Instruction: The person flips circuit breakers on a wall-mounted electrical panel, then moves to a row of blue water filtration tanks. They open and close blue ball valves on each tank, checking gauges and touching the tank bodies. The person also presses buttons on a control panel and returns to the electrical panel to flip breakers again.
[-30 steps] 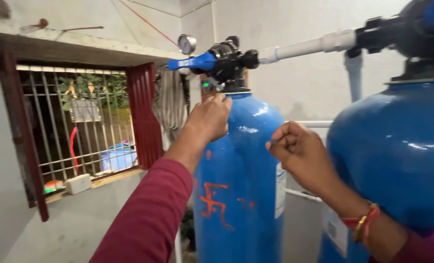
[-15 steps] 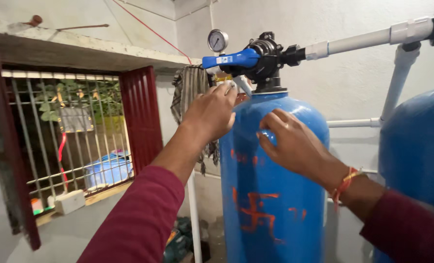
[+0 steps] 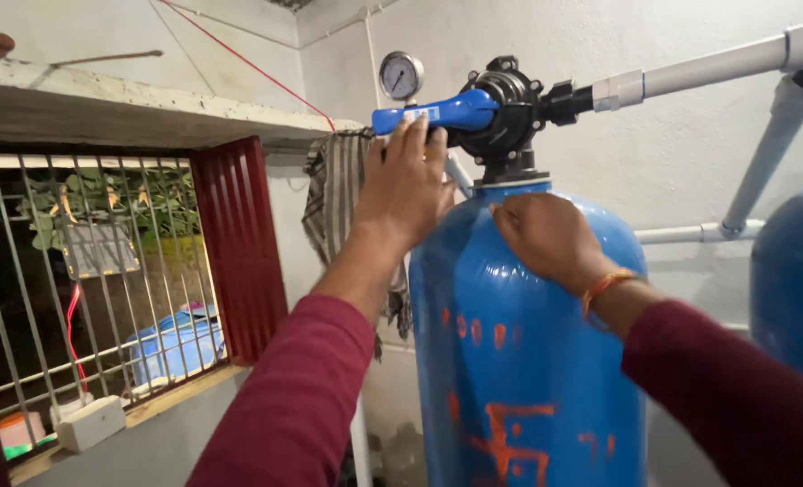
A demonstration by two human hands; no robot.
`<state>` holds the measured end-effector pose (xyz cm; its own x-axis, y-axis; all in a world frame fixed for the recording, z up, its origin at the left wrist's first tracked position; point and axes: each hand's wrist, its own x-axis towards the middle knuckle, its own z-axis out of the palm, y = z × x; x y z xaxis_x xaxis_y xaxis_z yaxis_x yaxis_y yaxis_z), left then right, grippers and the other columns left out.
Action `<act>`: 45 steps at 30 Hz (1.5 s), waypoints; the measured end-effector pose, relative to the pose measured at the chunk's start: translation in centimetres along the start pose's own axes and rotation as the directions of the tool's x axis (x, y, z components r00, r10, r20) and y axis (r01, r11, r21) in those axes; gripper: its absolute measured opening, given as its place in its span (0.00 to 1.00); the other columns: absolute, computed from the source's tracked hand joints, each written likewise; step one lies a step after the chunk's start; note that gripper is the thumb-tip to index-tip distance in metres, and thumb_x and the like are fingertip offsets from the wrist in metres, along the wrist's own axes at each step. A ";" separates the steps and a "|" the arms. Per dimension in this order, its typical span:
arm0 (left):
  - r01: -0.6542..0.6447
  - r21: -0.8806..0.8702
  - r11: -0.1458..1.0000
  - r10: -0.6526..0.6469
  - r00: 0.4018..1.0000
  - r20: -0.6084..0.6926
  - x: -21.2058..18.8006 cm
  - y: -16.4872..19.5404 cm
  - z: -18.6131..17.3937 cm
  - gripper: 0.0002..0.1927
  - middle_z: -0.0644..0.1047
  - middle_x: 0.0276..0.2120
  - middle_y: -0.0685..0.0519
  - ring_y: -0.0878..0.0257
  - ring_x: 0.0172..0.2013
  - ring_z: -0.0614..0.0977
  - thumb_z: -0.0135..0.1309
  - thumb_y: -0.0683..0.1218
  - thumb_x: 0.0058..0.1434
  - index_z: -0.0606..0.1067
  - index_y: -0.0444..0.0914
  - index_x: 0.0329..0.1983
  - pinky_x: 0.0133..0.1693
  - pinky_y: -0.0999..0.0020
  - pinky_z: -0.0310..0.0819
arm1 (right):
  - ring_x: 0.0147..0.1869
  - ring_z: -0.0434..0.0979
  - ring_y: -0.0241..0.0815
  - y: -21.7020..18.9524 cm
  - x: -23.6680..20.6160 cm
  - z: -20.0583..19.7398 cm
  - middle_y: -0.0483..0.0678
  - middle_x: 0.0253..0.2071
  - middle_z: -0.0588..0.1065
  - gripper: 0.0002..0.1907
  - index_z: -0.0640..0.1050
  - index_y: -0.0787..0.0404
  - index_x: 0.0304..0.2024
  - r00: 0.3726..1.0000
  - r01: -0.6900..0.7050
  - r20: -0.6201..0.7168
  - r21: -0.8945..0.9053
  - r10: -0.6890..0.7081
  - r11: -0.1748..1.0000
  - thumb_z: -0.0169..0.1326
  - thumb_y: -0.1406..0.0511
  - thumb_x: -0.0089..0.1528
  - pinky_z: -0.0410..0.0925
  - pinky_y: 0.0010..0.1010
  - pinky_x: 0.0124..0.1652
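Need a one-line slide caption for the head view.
Left hand reaches the blue valve lever; right hand rests on the blue tank.

Blue valve handle [image 3: 437, 113]: horizontal, pointing left from black valve head [image 3: 507, 113] atop tank. Left hand [image 3: 406, 185] fingers touch its underside. Blue tank [image 3: 518, 361]: upright, glossy, domed top, orange painted marks low down; right hand [image 3: 546, 236] rests on dome.

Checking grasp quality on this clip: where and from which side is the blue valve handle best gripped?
Grip the blue handle near its free left end, away from the black valve head, coming from below and in front. It is a slim horizontal bar, so fingers can wrap around it there. The left hand already reaches it from underneath.
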<state>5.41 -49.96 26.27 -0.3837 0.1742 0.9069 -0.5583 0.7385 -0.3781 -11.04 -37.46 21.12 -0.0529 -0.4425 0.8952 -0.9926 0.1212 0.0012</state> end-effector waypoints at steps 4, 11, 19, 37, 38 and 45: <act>0.058 0.047 0.997 -0.058 0.998 -0.018 3.0 -1.6 2.4 0.38 0.64 0.67 0.40 0.47 0.69 0.60 0.53 0.60 0.64 0.62 0.31 0.68 0.63 0.41 0.53 | 0.42 0.78 0.66 0.8 0.2 0.7 0.60 0.36 0.79 0.21 0.82 0.61 0.33 0.999 -0.026 -0.036 0.025 0.027 0.999 0.46 0.54 0.67 0.69 0.55 0.43; 0.128 0.026 0.991 -0.131 0.962 0.239 7.0 -2.9 3.2 0.37 0.74 0.58 0.40 0.46 0.60 0.74 0.39 0.66 0.72 0.62 0.32 0.68 0.60 0.44 0.64 | 0.41 0.78 0.64 1.3 0.2 0.1 0.60 0.34 0.79 0.22 0.81 0.62 0.33 0.998 -0.062 0.004 0.032 0.062 0.998 0.45 0.54 0.68 0.70 0.53 0.43; 0.090 -0.114 0.989 -0.078 0.991 0.107 7.9 -4.3 4.5 0.42 0.81 0.41 0.38 0.42 0.49 0.80 0.40 0.75 0.66 0.73 0.32 0.54 0.52 0.43 0.71 | 0.39 0.79 0.63 1.3 0.5 0.2 0.59 0.34 0.80 0.21 0.82 0.62 0.32 0.998 0.028 -0.054 0.046 -0.026 0.999 0.45 0.56 0.67 0.70 0.52 0.42; -0.243 0.042 0.969 0.243 0.970 0.000 9.4 -7.0 6.3 0.39 0.80 0.23 0.43 0.45 0.26 0.83 0.49 0.77 0.59 0.81 0.37 0.34 0.31 0.50 0.77 | 0.34 0.79 0.60 1.5 1.1 0.7 0.58 0.29 0.78 0.21 0.80 0.62 0.30 0.997 -0.062 0.038 0.061 0.060 0.996 0.46 0.55 0.66 0.69 0.50 0.39; -0.247 0.047 0.968 0.248 0.969 -0.005 9.3 -7.1 6.6 0.38 0.80 0.23 0.43 0.46 0.26 0.83 0.49 0.77 0.61 0.81 0.37 0.35 0.31 0.51 0.77 | 0.35 0.78 0.61 1.5 1.0 0.9 0.59 0.29 0.78 0.21 0.80 0.62 0.29 0.999 -0.041 0.015 0.062 0.040 0.997 0.46 0.55 0.66 0.69 0.51 0.39; -0.171 0.137 0.976 0.183 0.980 -0.080 9.3 -7.4 8.6 0.44 0.80 0.21 0.44 0.47 0.24 0.84 0.45 0.81 0.59 0.80 0.37 0.42 0.28 0.53 0.77 | 0.34 0.78 0.60 1.4 1.1 0.8 0.58 0.28 0.78 0.23 0.80 0.62 0.29 0.989 -0.132 0.069 0.057 0.128 0.990 0.46 0.52 0.66 0.69 0.50 0.40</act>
<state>-0.34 -59.44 35.93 -0.4192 0.3576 0.8345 -0.5800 0.6016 -0.5492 -12.54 -38.47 21.81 -0.1870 -0.4838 0.8550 -0.9815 0.1277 -0.1424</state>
